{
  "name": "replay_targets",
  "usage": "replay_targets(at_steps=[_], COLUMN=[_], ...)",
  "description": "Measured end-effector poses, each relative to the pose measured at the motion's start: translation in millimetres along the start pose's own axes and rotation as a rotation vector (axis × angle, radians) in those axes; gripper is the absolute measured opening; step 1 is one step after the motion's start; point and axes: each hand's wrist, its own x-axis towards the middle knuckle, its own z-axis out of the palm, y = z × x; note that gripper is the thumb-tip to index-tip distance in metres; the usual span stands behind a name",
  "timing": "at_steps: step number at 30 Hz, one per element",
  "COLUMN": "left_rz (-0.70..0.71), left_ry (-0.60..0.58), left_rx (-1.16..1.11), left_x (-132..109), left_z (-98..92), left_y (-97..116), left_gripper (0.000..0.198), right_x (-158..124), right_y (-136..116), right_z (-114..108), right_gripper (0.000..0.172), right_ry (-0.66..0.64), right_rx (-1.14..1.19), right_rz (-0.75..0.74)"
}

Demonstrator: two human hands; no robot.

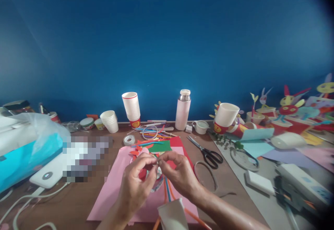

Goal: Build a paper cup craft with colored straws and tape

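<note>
My left hand (141, 177) and my right hand (180, 174) meet at the fingertips above a sheet of pink paper (109, 195). Both are closed in a pinch, and whatever lies between the fingertips is too small to make out. Below them, partly hidden, are scraps of red, orange and green paper (160, 146) and a round clear item, perhaps a tape roll. Closer to me a white paper cup (173, 216) lies tilted, with orange and blue strips (167, 190) around it. Black-handled scissors (208, 153) rest open to the right of my right hand.
Behind stand stacked paper cups (132, 106), a pink thermos (183, 111) and colourful sticks (156, 132). A tape roll (128, 140) sits left of them. Left: a white power bank (49, 171) with cables. Right: a power strip (304, 181) and paper-cup figures (287, 113).
</note>
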Motion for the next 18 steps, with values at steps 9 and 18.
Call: replay_targets(at_steps=[9,18], left_rz=[-0.018,-0.209], left_ry=[0.114,0.005], left_rx=[0.126,0.003], left_x=[-1.0,-1.6], left_z=[3.0,2.7], left_y=[6.8,3.6], left_gripper=[0.010,0.007], right_x=[-0.6,-3.9], right_y=[-0.4,7.6], right_z=[2.2,3.5], right_gripper=[0.015,0.012], right_ry=[0.012,0.074], right_rx=[0.052,-0.153], right_rz=[0.065,-0.160])
